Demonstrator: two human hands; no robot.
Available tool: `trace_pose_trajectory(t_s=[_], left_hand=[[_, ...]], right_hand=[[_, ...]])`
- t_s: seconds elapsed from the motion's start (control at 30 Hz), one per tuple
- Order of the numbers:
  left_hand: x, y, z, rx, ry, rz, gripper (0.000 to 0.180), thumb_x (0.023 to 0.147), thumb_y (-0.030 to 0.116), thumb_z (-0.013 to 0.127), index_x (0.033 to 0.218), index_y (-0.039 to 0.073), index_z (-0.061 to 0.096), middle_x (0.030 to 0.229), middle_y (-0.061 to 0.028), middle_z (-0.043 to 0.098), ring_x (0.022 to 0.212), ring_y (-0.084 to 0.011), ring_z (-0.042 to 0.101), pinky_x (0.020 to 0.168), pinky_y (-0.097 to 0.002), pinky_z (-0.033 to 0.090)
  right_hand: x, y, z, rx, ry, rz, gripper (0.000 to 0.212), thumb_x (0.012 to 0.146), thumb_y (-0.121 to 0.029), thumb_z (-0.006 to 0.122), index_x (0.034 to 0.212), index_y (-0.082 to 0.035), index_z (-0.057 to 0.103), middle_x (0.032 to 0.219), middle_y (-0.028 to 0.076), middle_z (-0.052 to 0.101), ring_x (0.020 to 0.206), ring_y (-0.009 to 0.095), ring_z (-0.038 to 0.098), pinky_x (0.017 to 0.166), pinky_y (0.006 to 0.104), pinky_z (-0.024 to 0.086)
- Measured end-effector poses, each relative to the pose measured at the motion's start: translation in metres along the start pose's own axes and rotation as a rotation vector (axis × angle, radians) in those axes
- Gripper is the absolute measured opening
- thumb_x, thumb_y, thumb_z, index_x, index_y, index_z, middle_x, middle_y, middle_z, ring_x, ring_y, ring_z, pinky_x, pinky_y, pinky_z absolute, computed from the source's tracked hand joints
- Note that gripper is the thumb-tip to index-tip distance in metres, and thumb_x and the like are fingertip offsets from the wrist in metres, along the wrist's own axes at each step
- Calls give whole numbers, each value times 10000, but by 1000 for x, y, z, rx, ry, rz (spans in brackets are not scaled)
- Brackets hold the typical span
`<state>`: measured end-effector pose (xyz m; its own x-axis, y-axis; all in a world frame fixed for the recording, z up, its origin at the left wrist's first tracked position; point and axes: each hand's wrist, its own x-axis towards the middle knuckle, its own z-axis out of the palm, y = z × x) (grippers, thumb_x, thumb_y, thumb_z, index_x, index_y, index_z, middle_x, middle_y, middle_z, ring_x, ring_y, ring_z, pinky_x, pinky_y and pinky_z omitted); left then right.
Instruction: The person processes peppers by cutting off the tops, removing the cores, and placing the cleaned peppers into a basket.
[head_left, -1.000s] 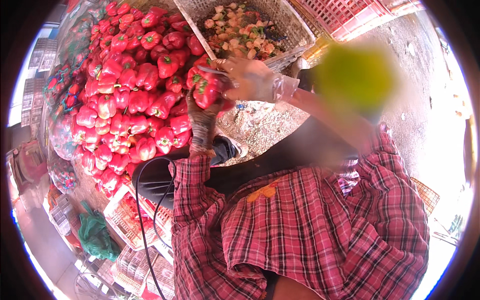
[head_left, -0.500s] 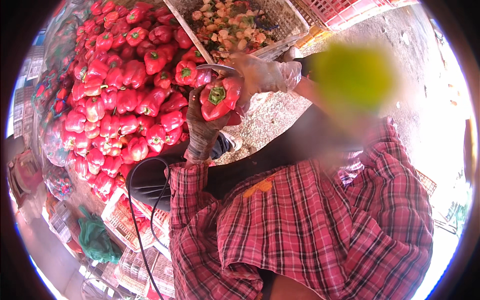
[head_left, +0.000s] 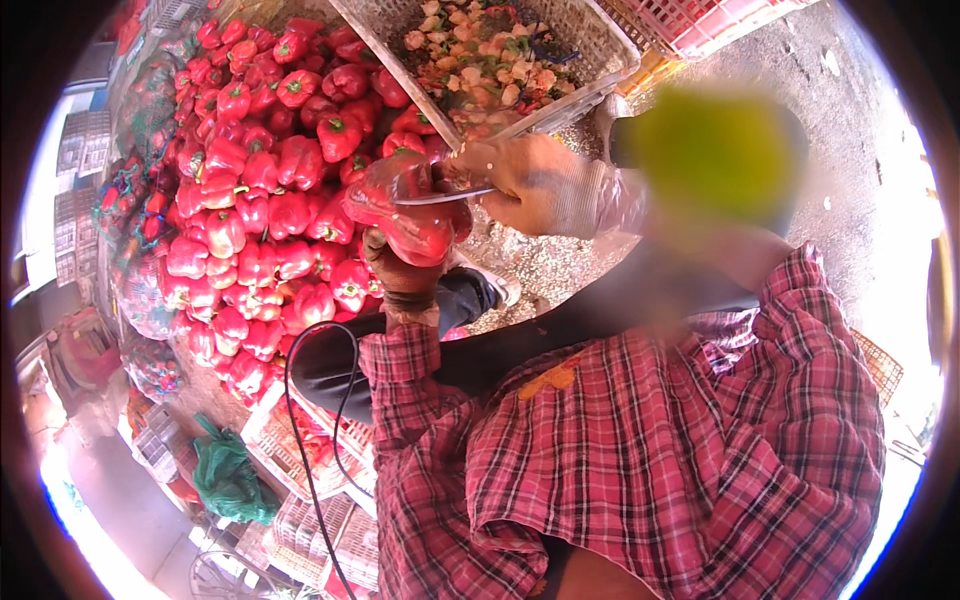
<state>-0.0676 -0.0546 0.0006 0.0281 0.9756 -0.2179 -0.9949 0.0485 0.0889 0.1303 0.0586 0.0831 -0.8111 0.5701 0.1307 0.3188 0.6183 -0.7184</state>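
Note:
My gloved left hand (head_left: 402,275) grips a red bell pepper (head_left: 418,238) from below, fingers wrapped round its lower side. The pepper is smeared by motion, and its stem end cannot be made out. My gloved right hand (head_left: 540,185) is closed on a knife (head_left: 447,197), its handle hidden in the fist. The blade points left and lies across the pepper; how deep it sits, if at all, I cannot tell. Just beyond both hands is a large pile of red bell peppers (head_left: 262,175), spreading away to the left.
A pale plastic crate (head_left: 612,72) of cut pepper cores (head_left: 480,70) stands beyond my right hand. Red crates (head_left: 690,25) lie at the top right. A black cable (head_left: 300,440) hangs near my left sleeve, beside a green bag (head_left: 228,475). A yellow-green blur (head_left: 712,155) covers part of the right.
The view has shifted, moving the scene rightward. The pepper has turned, so its green stem end no longer shows. The knife has come from the pepper's far edge to across its middle.

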Motion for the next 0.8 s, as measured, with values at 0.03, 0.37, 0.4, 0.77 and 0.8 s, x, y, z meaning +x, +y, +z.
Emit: trace_pose_trajectory(t_s=[0.03,0.37,0.4,0.77,0.8], left_hand=[[-1,3,-7,111,71,27,775,715,369,687,1364,48,413,1341,-153,490,1250,-333,452,1082,-496,334],[18,-33,11,192,42,-45,689,727,302,654,1326,44,433,1334,-118,490,1228,-294,456,1084,-461,324],[19,-35,14,188,61,-20,680,731,286,646,1326,38,429,1337,-119,486,1229,-295,454,1086,-458,321],[23,-43,62,933,40,322,612,735,154,633,1298,24,432,1240,-122,536,1131,-260,545,950,-389,474],[19,-44,69,1012,105,326,618,716,118,652,1286,16,436,1212,-112,546,1096,-244,565,931,-361,491]], right_hand=[[0,-1,-2,-98,13,-8,473,817,-149,543,1271,-47,461,961,168,616,810,351,640,707,426,516],[-4,10,-9,-266,68,41,534,810,-101,502,1296,84,379,1052,242,563,759,352,646,622,420,523],[-7,10,-12,-212,95,58,509,822,-121,509,1285,60,400,1003,225,563,764,362,636,627,435,521],[-15,-4,-35,-153,173,197,743,750,-449,674,1268,33,447,1083,203,576,915,357,625,786,423,513],[-12,-2,-35,-187,129,214,760,739,-453,678,1274,35,445,1106,206,573,928,358,624,791,425,512]])
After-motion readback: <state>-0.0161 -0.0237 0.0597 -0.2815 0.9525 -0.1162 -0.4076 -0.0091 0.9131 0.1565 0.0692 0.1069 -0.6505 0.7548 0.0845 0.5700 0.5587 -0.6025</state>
